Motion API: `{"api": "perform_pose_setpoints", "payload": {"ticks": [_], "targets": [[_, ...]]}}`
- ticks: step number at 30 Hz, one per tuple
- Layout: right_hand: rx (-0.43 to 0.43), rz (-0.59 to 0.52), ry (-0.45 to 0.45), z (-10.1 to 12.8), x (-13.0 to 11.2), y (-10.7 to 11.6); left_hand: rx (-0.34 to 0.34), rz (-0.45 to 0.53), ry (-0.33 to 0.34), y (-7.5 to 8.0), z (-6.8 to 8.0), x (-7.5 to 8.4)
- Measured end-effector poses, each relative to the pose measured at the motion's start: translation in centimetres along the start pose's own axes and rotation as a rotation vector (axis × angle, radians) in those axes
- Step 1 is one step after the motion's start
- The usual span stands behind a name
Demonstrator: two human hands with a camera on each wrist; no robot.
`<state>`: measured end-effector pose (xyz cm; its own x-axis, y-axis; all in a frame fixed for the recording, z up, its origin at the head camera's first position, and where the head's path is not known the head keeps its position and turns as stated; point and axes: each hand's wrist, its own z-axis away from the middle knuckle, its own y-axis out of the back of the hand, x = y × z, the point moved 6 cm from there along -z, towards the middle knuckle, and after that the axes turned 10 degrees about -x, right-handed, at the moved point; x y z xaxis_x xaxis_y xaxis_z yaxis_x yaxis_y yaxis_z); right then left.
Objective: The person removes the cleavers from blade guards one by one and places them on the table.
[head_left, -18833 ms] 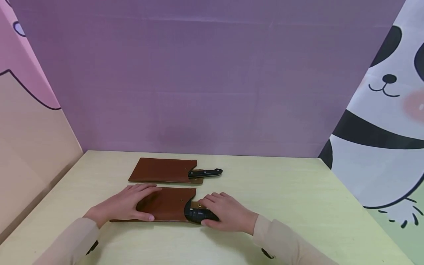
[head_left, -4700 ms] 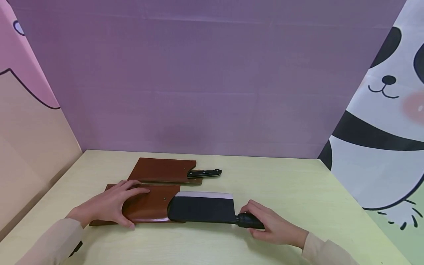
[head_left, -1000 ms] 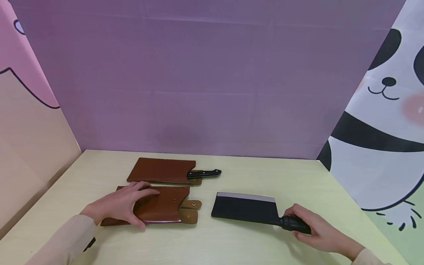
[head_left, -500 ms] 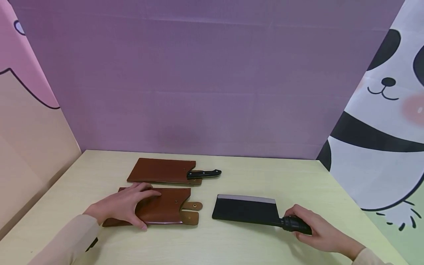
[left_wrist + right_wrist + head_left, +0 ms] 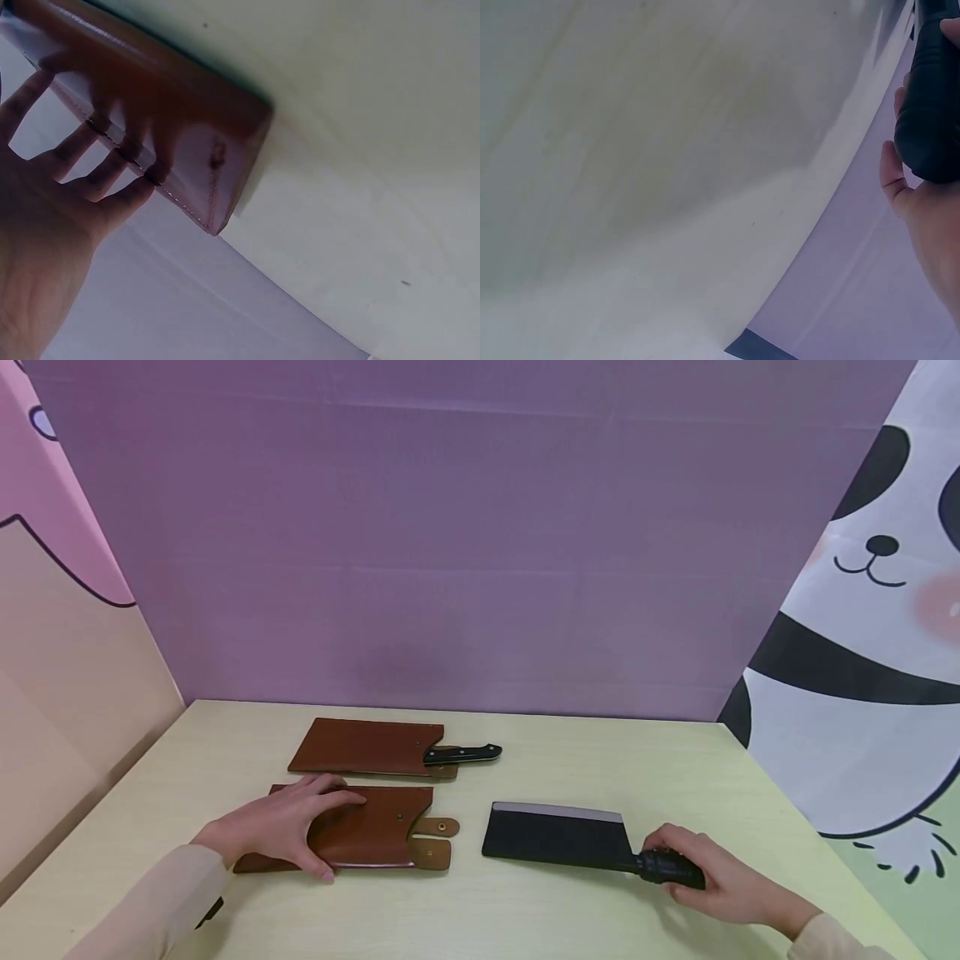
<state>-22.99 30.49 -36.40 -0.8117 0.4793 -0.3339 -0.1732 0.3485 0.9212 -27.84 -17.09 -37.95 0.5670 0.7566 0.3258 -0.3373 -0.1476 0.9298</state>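
Note:
The right hand (image 5: 723,881) grips the black handle of a cleaver (image 5: 558,839), its dark blade pointing left with a pale strip along the upper edge. A shadow falls on the table under it. In the right wrist view fingers wrap the thick handle (image 5: 930,105). The left hand (image 5: 281,822) spans a brown leather knife sheath (image 5: 367,835), thumb at the near edge and fingertips over the far part. Two tan straps stick out of its right, open end. The left wrist view has the fingertips right at the sheath's stitched edge (image 5: 180,201).
Behind the first sheath lies a second brown sheath (image 5: 367,746) with a black riveted knife handle (image 5: 468,753) showing at its right end. A pale wooden table (image 5: 600,760) carries everything. A purple backdrop (image 5: 480,543) rises at the back, printed panels at both sides.
At first the cleaver sat inside the front sheath; the right hand has since drawn it out to the right. Over the last second both hands stay nearly still, the sheath shifting slightly.

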Motion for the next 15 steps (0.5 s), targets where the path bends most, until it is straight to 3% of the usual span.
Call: {"api": "perform_pose_setpoints", "payload": {"ticks": [7, 15], "targets": [[0.002, 0.063, -0.062, 0.2, 0.6, 0.1, -0.02, -0.004, 0.015, -0.1, 0.1, -0.1], [-0.014, 0.056, -0.011, 0.2, 1.8, -0.1, -0.034, 0.002, 0.004, 0.0, 0.0, -0.1]]}}
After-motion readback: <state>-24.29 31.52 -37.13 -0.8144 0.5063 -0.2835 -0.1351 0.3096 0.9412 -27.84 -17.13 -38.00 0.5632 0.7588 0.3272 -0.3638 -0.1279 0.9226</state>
